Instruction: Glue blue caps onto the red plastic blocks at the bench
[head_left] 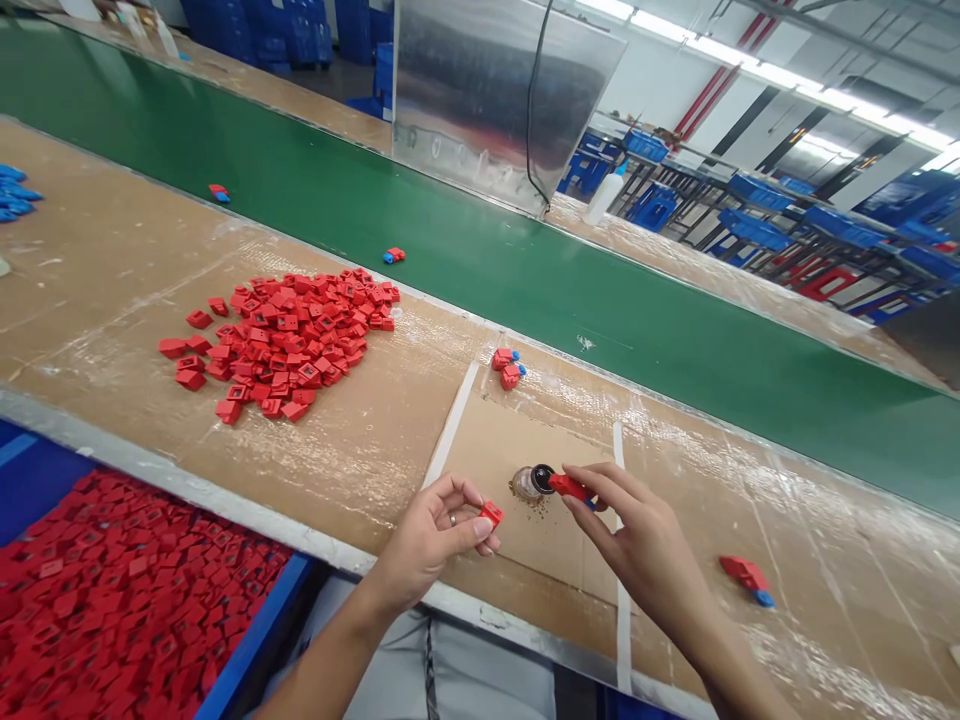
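Pinched between the thumb and fingers of my left hand (435, 535) is a small red plastic block (491, 513). My right hand (637, 530) grips a red-and-blue plastic piece (571, 487), its blue end partly hidden by the fingers. The red end of that piece is at the rim of a small black round cup (543, 478); I cannot tell whether they touch. The cup sits beside a clear round base on a cardboard sheet (487, 440), with brown specks around it. To the right of my right hand lies another red-and-blue piece (745, 576).
A large pile of red blocks (292, 335) lies on the table at left. Below it stands a blue bin (255, 640) full of red blocks. Beyond runs a green conveyor belt (480, 245) carrying two red-and-blue pieces. A metal panel (495, 100) and white bottle (606, 193) stand behind.
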